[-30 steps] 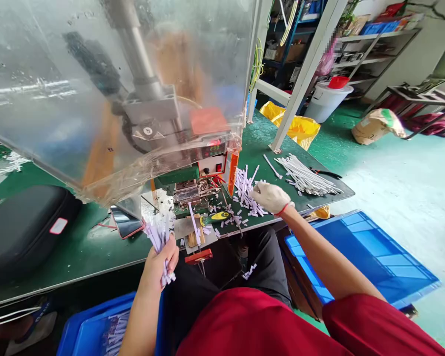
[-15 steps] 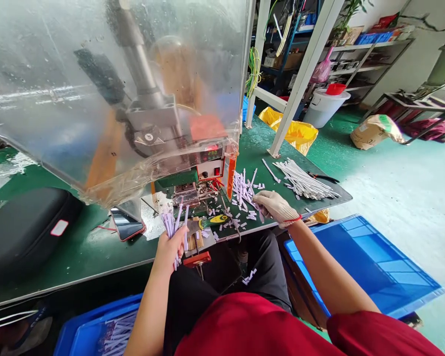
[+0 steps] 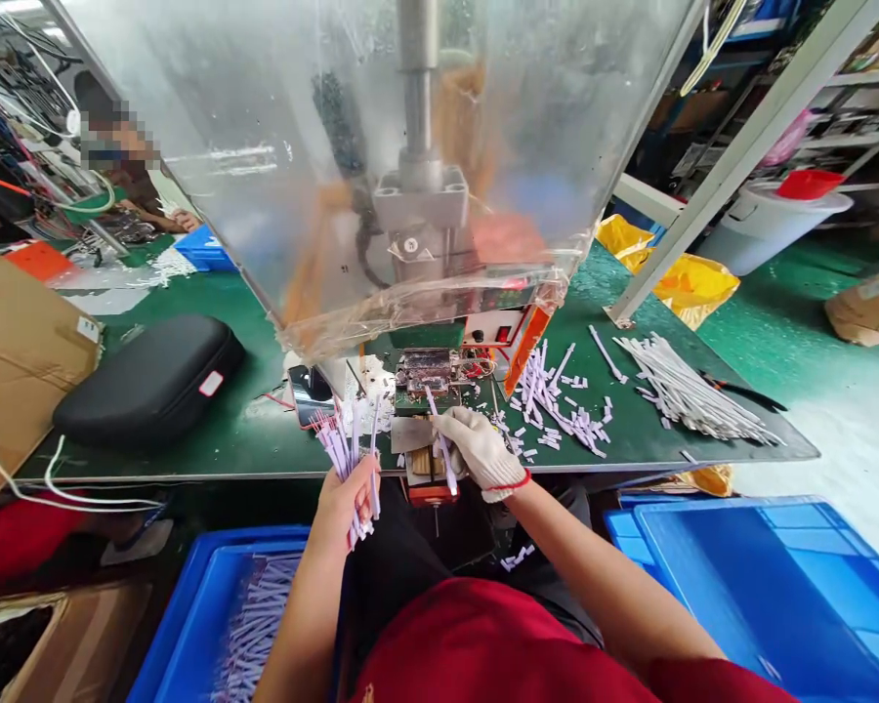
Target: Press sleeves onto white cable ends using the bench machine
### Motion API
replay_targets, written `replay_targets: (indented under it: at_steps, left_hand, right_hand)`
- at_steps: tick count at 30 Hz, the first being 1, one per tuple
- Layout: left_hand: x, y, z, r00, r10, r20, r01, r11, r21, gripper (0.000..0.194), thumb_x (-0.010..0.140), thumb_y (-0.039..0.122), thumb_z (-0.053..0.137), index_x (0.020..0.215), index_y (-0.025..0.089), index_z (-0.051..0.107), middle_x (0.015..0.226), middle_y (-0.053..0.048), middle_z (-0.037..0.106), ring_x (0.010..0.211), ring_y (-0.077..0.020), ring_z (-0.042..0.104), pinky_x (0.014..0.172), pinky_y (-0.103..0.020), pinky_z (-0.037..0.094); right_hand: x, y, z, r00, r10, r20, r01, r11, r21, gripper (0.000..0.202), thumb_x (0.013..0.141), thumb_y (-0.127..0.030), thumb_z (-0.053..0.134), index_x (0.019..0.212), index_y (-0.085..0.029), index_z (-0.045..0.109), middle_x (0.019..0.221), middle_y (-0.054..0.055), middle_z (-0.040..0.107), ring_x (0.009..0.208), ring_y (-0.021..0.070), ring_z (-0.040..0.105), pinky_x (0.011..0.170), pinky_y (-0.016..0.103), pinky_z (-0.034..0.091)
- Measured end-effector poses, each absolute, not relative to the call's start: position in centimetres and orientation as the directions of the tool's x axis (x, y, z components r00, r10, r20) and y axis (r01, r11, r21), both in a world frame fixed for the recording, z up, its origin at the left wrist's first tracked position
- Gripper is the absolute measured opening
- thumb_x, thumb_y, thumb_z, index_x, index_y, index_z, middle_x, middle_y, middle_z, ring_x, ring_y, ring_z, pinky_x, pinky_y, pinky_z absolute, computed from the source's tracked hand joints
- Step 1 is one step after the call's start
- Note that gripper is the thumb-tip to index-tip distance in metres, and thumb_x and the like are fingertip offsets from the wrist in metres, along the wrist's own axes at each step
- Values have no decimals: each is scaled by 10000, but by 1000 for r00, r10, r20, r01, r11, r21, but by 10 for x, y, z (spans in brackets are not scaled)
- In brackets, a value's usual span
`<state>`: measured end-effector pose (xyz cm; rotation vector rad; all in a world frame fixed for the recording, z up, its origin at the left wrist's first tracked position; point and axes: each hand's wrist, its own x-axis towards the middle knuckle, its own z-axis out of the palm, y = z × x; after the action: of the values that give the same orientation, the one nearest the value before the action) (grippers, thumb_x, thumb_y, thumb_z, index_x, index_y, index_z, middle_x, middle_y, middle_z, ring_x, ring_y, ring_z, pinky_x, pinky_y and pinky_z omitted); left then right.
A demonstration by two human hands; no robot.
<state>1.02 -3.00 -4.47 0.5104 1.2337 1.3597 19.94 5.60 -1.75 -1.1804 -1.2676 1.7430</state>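
My bare left hand [image 3: 353, 496] is closed around a bundle of pale purple strips [image 3: 339, 444] that fan upward. In a white glove with a red cuff, my right hand [image 3: 476, 447] pinches one purple strip [image 3: 444, 451], its upper end near the small metal fixture [image 3: 423, 371] under the press. To the right of the glove, loose purple strips and short pieces [image 3: 549, 395] lie scattered on the green table [image 3: 264, 293]. A bundle of long whitish strips [image 3: 692, 395] rests farther right. The yellow-handled tool is not visible.
A clear shield [image 3: 264, 146] hangs in front of the press [image 3: 421, 186]. A black case [image 3: 153, 381] and a phone [image 3: 312, 391] lie left. Blue bins [image 3: 197, 576] [image 3: 762, 576] flank my lap. Another person's hand [image 3: 185, 221] shows at the back left.
The view has turned left. My right hand has moved from the loose purple strips to the fixture, now with one strip in its fingers. My left hand still holds its bundle.
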Motion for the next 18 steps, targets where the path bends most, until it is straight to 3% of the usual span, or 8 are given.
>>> replay_targets:
  at_steps: [6, 18]
  left_hand:
    - [4, -33, -52, -260, 881, -395, -404, 272, 874, 463, 631, 542, 832, 676, 149, 592, 438, 74, 463, 311, -24, 340, 307, -133, 226]
    - [0, -36, -55, -213, 916, -340, -279, 276, 920, 481, 727, 577, 754, 580, 137, 627, 407, 42, 455, 312, -26, 342, 323, -144, 242]
  right_hand:
    - [184, 66, -31, -279, 895, -349, -59, -379, -924, 279, 810, -446, 602, 711, -193, 537, 536, 3, 638, 312, 104, 502, 278, 195, 374]
    - [179, 75, -40, -272, 890, -367, -134, -413, -901, 286, 767, -434, 664, 707, -182, 544, 581, 19, 649, 301, 130, 518, 252, 233, 396]
